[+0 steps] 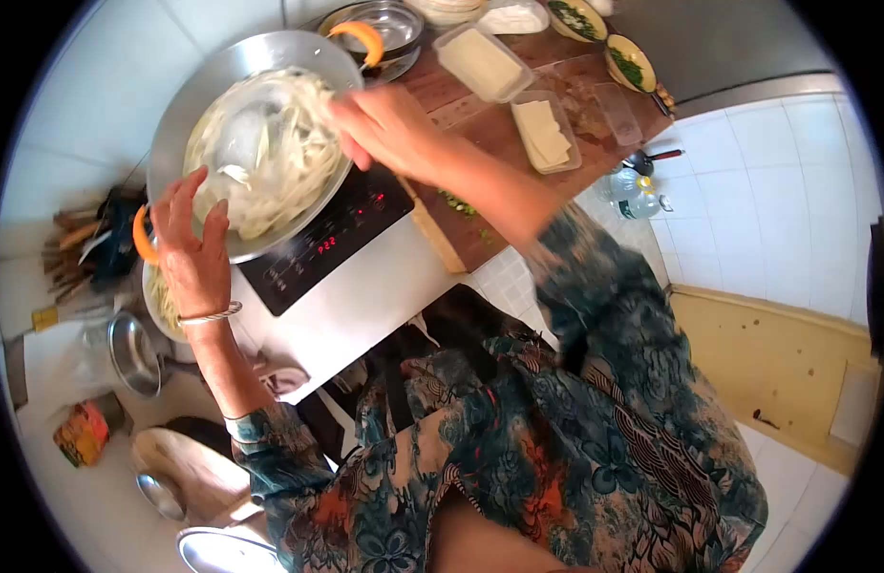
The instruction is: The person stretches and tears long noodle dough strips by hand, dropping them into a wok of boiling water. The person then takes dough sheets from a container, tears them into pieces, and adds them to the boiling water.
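A wide metal wok [174, 119] with orange handles sits on a black induction cooktop [318, 246]. Wide pale noodles [294, 158] and cloudy liquid fill it. My left hand [195, 250], a bracelet at its wrist, is at the wok's near-left rim beside one orange handle [144, 234]. Its fingers are spread apart, with nothing seen in them. Over the right rim, my right hand [384, 129] is closed, its fingers curled next to the noodles. Blur hides what lies between those fingertips. The other orange handle [360, 40] shows just beyond this hand.
Plastic boxes of pale sheets [540, 132] and bowls of chopped greens [627, 65] stand on the wooden counter [451, 107]. A metal basin [384, 24] is behind the wok. At left are a metal bowl [134, 355] and a wooden board [189, 468].
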`<state>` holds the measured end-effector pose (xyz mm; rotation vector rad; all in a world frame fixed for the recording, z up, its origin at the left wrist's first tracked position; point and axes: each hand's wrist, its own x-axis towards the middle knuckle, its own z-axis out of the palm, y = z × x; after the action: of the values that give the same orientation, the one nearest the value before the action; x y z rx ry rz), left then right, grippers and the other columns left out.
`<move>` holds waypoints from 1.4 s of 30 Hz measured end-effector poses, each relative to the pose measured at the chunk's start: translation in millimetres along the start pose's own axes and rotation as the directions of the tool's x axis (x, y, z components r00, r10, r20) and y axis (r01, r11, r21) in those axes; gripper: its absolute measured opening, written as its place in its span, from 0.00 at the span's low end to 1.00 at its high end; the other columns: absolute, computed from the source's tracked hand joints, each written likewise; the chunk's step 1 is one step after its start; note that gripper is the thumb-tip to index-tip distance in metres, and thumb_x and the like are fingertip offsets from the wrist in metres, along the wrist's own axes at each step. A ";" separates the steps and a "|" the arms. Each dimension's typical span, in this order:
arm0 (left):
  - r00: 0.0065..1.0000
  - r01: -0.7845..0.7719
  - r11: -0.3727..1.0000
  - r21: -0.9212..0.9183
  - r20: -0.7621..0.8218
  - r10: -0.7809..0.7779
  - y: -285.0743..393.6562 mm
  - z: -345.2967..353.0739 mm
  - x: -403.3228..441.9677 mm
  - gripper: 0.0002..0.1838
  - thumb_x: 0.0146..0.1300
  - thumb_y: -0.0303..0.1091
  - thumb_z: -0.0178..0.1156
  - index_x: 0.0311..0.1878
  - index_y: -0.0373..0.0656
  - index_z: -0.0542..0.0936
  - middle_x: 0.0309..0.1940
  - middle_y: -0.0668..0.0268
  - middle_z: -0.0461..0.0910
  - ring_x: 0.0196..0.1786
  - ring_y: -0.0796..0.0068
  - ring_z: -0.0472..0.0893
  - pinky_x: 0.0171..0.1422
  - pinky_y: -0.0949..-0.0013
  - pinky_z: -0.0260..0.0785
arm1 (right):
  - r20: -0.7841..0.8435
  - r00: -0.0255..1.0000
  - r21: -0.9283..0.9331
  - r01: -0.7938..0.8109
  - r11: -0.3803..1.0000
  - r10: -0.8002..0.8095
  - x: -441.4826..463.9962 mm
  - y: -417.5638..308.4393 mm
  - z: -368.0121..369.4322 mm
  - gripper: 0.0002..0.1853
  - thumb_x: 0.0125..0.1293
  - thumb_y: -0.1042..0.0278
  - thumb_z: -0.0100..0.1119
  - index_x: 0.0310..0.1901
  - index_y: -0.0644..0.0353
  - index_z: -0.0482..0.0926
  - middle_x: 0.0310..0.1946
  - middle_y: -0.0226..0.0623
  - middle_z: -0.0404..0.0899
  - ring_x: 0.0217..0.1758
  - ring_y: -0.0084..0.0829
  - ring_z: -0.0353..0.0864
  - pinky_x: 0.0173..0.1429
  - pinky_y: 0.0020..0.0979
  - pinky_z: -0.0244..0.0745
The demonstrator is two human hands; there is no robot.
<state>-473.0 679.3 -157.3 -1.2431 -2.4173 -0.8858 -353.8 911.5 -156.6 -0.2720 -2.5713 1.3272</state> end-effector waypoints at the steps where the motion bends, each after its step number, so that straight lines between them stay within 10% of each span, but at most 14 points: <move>1: 0.999 0.009 0.984 -0.178 -0.036 -0.015 13.2 0.6 8.8 0.15 0.61 0.29 0.56 0.52 0.38 0.76 0.49 0.58 0.74 0.50 0.67 0.75 0.54 0.68 0.67 | -0.008 0.997 0.040 -0.072 0.997 0.072 -29.1 9.7 -6.1 0.17 0.67 0.58 0.49 0.30 0.65 0.76 0.16 0.32 0.75 0.20 0.22 0.76 0.27 0.25 0.70; 5: 0.996 -0.084 0.614 -0.785 -0.047 0.078 119.6 -20.8 19.5 0.12 0.61 0.31 0.57 0.47 0.39 0.78 0.43 0.52 0.77 0.46 0.59 0.77 0.51 0.62 0.70 | -0.213 0.848 0.198 -0.450 0.871 0.486 -134.7 128.9 -82.9 0.13 0.63 0.60 0.53 0.41 0.58 0.80 0.34 0.40 0.81 0.34 0.31 0.81 0.40 0.30 0.75; 8: 0.926 -0.199 0.269 -0.942 -0.092 0.366 188.1 -34.3 26.5 0.11 0.61 0.29 0.56 0.47 0.38 0.78 0.42 0.55 0.77 0.45 0.62 0.77 0.50 0.65 0.70 | -0.458 0.868 -0.482 -0.425 0.766 0.194 -161.4 169.0 -153.9 0.15 0.60 0.59 0.54 0.42 0.59 0.80 0.32 0.46 0.79 0.38 0.42 0.80 0.44 0.39 0.73; 14: 0.854 -0.188 0.027 -0.982 -0.150 0.497 284.8 16.6 60.7 0.10 0.61 0.23 0.53 0.45 0.37 0.77 0.40 0.59 0.78 0.43 0.67 0.78 0.49 0.70 0.69 | -0.121 0.948 -0.896 -0.232 0.380 0.294 -142.0 220.5 -186.6 0.18 0.57 0.56 0.54 0.40 0.63 0.79 0.40 0.49 0.76 0.45 0.47 0.77 0.48 0.43 0.72; 17: 0.935 -0.115 0.179 -0.977 -0.045 0.351 300.6 72.7 65.5 0.10 0.61 0.21 0.51 0.45 0.36 0.77 0.40 0.61 0.78 0.42 0.70 0.78 0.49 0.73 0.69 | -0.134 0.890 -0.788 -0.363 0.498 0.437 -140.3 225.6 -187.3 0.18 0.57 0.57 0.54 0.38 0.65 0.78 0.45 0.48 0.75 0.47 0.47 0.75 0.49 0.44 0.72; 22: 0.861 0.487 0.421 -0.766 0.501 -0.083 286.3 230.1 8.2 0.11 0.64 0.22 0.50 0.48 0.33 0.75 0.41 0.65 0.78 0.44 0.77 0.77 0.50 0.76 0.69 | -0.113 0.962 -0.583 -0.267 0.767 0.249 -147.4 222.7 -181.3 0.12 0.55 0.62 0.58 0.36 0.62 0.75 0.38 0.42 0.77 0.40 0.41 0.77 0.42 0.40 0.71; 28: 0.605 0.790 0.071 -0.609 0.755 -0.253 309.4 281.6 -7.8 0.18 0.64 0.34 0.55 0.51 0.31 0.73 0.45 0.63 0.77 0.46 0.75 0.76 0.52 0.72 0.68 | -0.283 0.888 0.545 -0.161 0.823 0.361 -157.9 207.2 -198.2 0.08 0.54 0.78 0.63 0.35 0.62 0.73 0.33 0.26 0.74 0.35 0.14 0.71 0.40 0.19 0.68; 30: 0.568 0.787 -0.062 -0.613 0.761 -0.313 319.4 284.9 -4.3 0.18 0.65 0.37 0.54 0.49 0.31 0.74 0.45 0.62 0.77 0.45 0.74 0.76 0.50 0.71 0.69 | -0.248 0.887 0.651 -0.145 0.745 0.390 -158.9 187.6 -211.7 0.08 0.54 0.80 0.62 0.34 0.62 0.74 0.32 0.26 0.73 0.35 0.15 0.71 0.41 0.19 0.68; 33: 0.613 0.605 -0.663 -0.441 0.790 0.034 330.4 281.1 8.5 0.19 0.66 0.39 0.52 0.51 0.33 0.74 0.47 0.61 0.77 0.47 0.73 0.76 0.53 0.71 0.68 | -0.149 0.873 0.673 -0.256 0.694 0.465 -175.9 184.7 -216.6 0.08 0.52 0.76 0.63 0.34 0.62 0.74 0.31 0.26 0.73 0.35 0.15 0.70 0.41 0.19 0.67; 34: 0.746 0.621 -0.373 -0.689 0.666 0.014 322.2 288.0 -3.6 0.19 0.66 0.40 0.51 0.51 0.33 0.74 0.49 0.61 0.76 0.47 0.72 0.76 0.54 0.70 0.68 | -0.115 0.881 0.576 -0.318 0.753 0.460 -183.6 187.6 -219.6 0.09 0.52 0.74 0.64 0.34 0.62 0.74 0.30 0.25 0.73 0.34 0.16 0.70 0.40 0.20 0.67; 35: 0.859 0.466 0.292 -0.835 0.506 0.078 319.1 292.3 -7.1 0.17 0.61 0.37 0.57 0.50 0.38 0.75 0.46 0.62 0.77 0.45 0.73 0.76 0.52 0.70 0.69 | -0.039 0.850 0.511 -0.435 0.741 0.525 -189.4 184.1 -225.7 0.10 0.51 0.71 0.64 0.34 0.62 0.75 0.30 0.25 0.73 0.35 0.17 0.70 0.40 0.20 0.67; 36: 0.935 0.079 0.814 -0.576 0.325 0.139 316.5 296.4 -10.8 0.17 0.55 0.35 0.62 0.49 0.44 0.77 0.43 0.64 0.78 0.43 0.75 0.77 0.50 0.69 0.70 | -0.046 0.857 0.525 -0.417 0.742 0.514 -197.2 194.2 -224.4 0.10 0.51 0.71 0.63 0.35 0.62 0.75 0.31 0.27 0.74 0.36 0.19 0.71 0.42 0.22 0.68; 38: 0.677 0.732 0.024 -0.681 0.724 -0.130 333.2 288.0 0.0 0.11 0.60 0.29 0.58 0.46 0.41 0.79 0.36 0.72 0.78 0.38 0.83 0.75 0.44 0.76 0.70 | -0.029 0.811 0.673 -0.416 0.612 0.584 -205.3 192.7 -221.0 0.19 0.56 0.64 0.59 0.48 0.64 0.73 0.44 0.35 0.75 0.45 0.25 0.75 0.48 0.25 0.70; 42: 0.701 0.702 -0.089 -0.706 0.708 -0.088 350.6 275.0 11.5 0.10 0.64 0.28 0.54 0.46 0.34 0.77 0.34 0.69 0.78 0.38 0.84 0.74 0.42 0.76 0.71 | 0.040 0.829 0.818 -0.349 0.458 0.558 -210.6 210.4 -211.5 0.21 0.69 0.57 0.42 0.53 0.67 0.71 0.46 0.34 0.74 0.47 0.24 0.73 0.51 0.25 0.68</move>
<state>-189.1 1015.8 -226.4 -0.8438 -2.3432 -3.3286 -79.2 1138.9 -235.8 -0.9196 -1.4650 2.3228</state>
